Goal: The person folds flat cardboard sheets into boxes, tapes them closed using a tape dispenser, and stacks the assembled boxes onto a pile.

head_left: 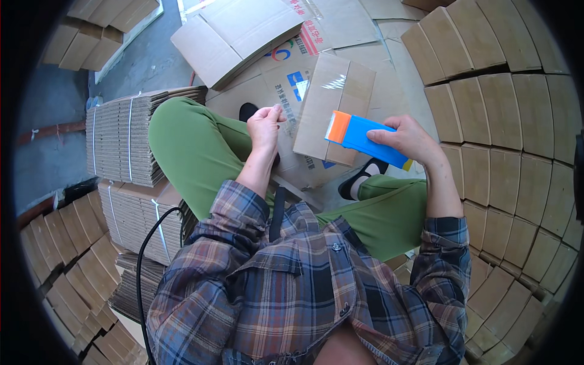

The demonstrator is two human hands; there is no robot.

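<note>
In my right hand (411,141) is a blue and orange tape dispenser (368,137), gripped by its blue body with the thumb on top. Its orange end points left, over the right part of a closed brown carton (322,115). Shiny clear tape shows on the carton's far part. My left hand (265,126) is raised left of the carton, apart from it, with thumb and fingers pinched together. Whatever lies between those fingertips, if anything, is too small to make out.
Walls of stacked brown cartons rise at the right (486,109) and lower left (73,243). Bundled flat cartons (121,140) stand beside my left knee. More folded cardboard (240,36) lies ahead on printed cardboard sheets. A black cable (141,261) hangs at my left.
</note>
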